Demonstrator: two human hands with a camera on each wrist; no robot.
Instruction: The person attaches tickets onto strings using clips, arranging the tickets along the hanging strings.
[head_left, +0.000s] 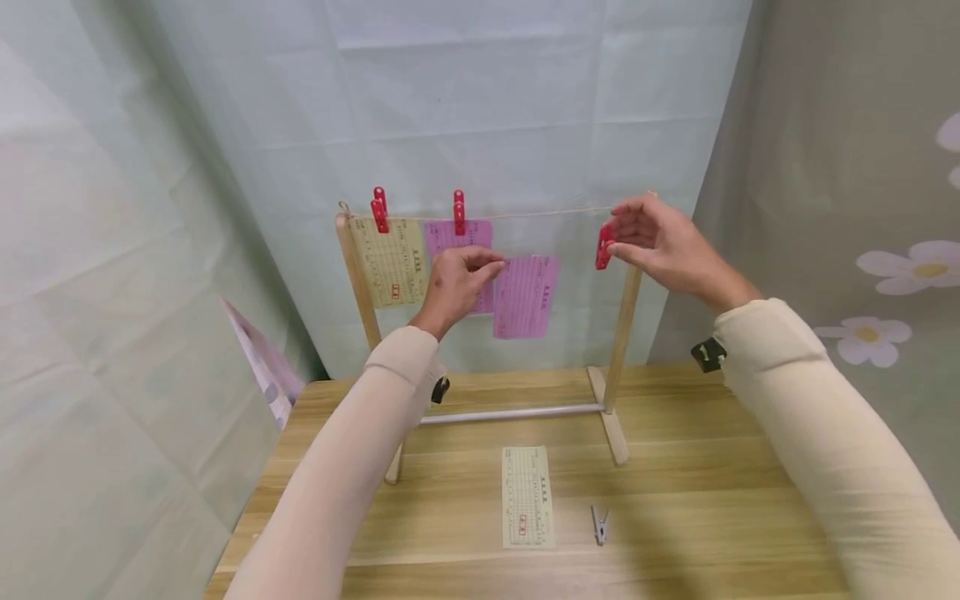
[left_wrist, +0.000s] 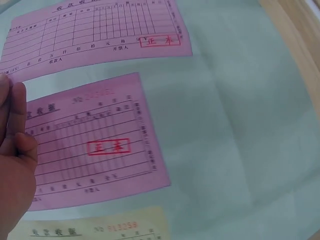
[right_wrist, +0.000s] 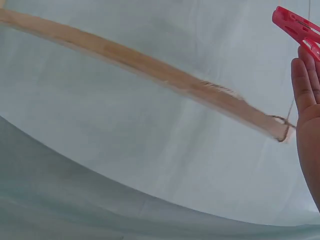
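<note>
The wooden frame (head_left: 624,342) stood on the table (head_left: 712,492) with a thin string (head_left: 551,214) running between the tops of its posts. Just below that string, around the middle of the frame, hung a loose pink slip (head_left: 527,298), its upper left corner pinched between the thumb and fingers of the left hand (head_left: 457,283). The right hand (head_left: 669,246) was near the top of the frame's right post, thumb and fingertips closed on a red clothespin (head_left: 603,247) (whether its jaws were parted was hard to tell), the palm otherwise fairly open.

Toward the frame's left post, a yellow slip (head_left: 386,258) hung from the string under one upright red peg (head_left: 380,210). Between it and the middle of the frame, another red peg (head_left: 459,212) gripped a second pink slip (head_left: 478,233), partly hidden by the left hand. Both pink sheets carried a red boxed stamp in the left wrist view.

On the tabletop in front of the frame lay a pale green slip (head_left: 528,497), and to its right, apart from it, a small grey clip (head_left: 599,527). A pale cloth (head_left: 480,108) hung behind the frame.
</note>
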